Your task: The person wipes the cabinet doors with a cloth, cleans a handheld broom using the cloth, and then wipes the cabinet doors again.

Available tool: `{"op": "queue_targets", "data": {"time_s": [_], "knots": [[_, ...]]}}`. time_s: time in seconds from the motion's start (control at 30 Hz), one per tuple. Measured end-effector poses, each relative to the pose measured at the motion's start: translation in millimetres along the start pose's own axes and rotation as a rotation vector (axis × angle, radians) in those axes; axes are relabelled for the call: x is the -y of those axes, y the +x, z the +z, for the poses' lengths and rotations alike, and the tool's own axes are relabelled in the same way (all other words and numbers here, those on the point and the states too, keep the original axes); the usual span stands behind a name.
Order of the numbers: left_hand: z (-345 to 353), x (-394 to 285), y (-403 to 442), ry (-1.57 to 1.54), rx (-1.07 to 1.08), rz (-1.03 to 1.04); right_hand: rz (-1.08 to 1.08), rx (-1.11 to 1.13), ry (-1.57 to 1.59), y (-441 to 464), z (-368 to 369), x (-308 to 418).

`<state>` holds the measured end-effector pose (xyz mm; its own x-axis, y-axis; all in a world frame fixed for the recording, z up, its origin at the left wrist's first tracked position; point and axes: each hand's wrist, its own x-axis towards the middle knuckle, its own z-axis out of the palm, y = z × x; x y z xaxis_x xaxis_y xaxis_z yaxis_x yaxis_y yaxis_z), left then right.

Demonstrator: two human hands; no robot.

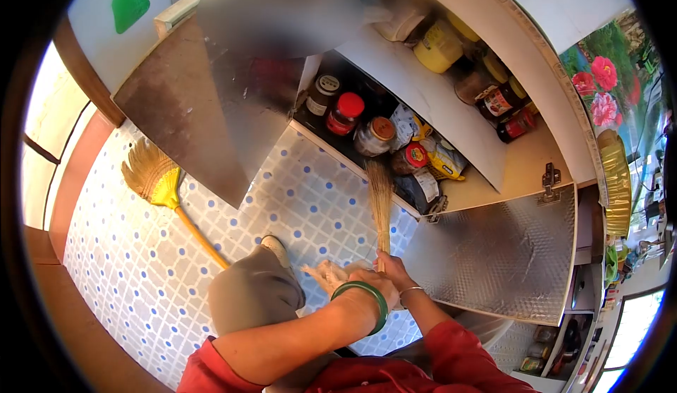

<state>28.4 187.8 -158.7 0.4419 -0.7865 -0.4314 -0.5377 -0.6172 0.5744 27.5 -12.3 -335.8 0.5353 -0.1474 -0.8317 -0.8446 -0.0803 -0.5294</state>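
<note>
My left hand [374,283], with a green bangle at its wrist, is closed close to the lower end of a small straw brush [380,206]. A pale, fluffy bundle [330,274] shows beside its fingers. My right hand [396,269], with a thin silver bracelet, is wrapped round the brush handle. The bristles point away from me and reach the edge of the open cabinet [331,142]. Inside, near them, are a red-lidded jar [416,155], a brown-lidded jar [375,136] and a yellow packet [446,163].
Two cabinet doors stand open, a stained one [204,111] at left and a silver-lined one [504,259] at right. A yellow broom [166,185] lies on the patterned floor [310,181]. More jars [437,46] fill the upper shelf. A green fly swatter [130,5] hangs at upper left.
</note>
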Motion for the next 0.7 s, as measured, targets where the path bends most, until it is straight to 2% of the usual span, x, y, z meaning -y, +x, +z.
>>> {"op": "queue_targets", "data": {"time_s": [0.1, 0.17, 0.2, 0.27, 0.3, 0.37, 0.5, 0.57, 0.6, 0.63, 0.67, 0.7], "knots": [[-2, -4, 0, -0.004, 0.015, -0.021, -0.082, -0.032, -0.085, 22, 14, -8], [2, -6, 1, 0.034, 0.023, 0.002, 0.023, 0.162, -0.162, 26, 15, -5], [4, -6, 2, 0.074, 0.029, 0.033, 0.023, 0.164, -0.163, 12, 16, 1], [4, -5, 2, 0.09, 0.04, 0.042, -0.094, 0.132, -0.06, -16, 15, 11], [3, -5, 2, 0.103, 0.05, 0.054, -0.094, 0.136, -0.064, -16, 11, 11], [-1, -7, 0, 0.058, 0.044, 0.027, 0.054, 0.043, 0.14, -17, 3, 8], [-3, -9, -3, -0.024, 0.012, 0.007, -0.035, -0.001, 0.197, 26, 22, -5], [-5, -10, -9, -0.014, -0.021, 0.013, 0.191, 0.087, 0.449, 50, 53, -10], [-6, -10, -12, -0.003, -0.06, 0.021, 0.191, 0.092, 0.445, 50, 66, -6], [-8, -9, -14, -0.005, -0.064, 0.015, 0.182, 0.216, 0.339, 45, 80, 1], [-11, -8, -15, 0.078, -0.012, 0.064, 0.172, 0.338, 0.229, 39, 88, 11], [-12, -6, -16, 0.16, 0.039, 0.112, 0.172, 0.394, 0.262, 33, 90, 23]]}}
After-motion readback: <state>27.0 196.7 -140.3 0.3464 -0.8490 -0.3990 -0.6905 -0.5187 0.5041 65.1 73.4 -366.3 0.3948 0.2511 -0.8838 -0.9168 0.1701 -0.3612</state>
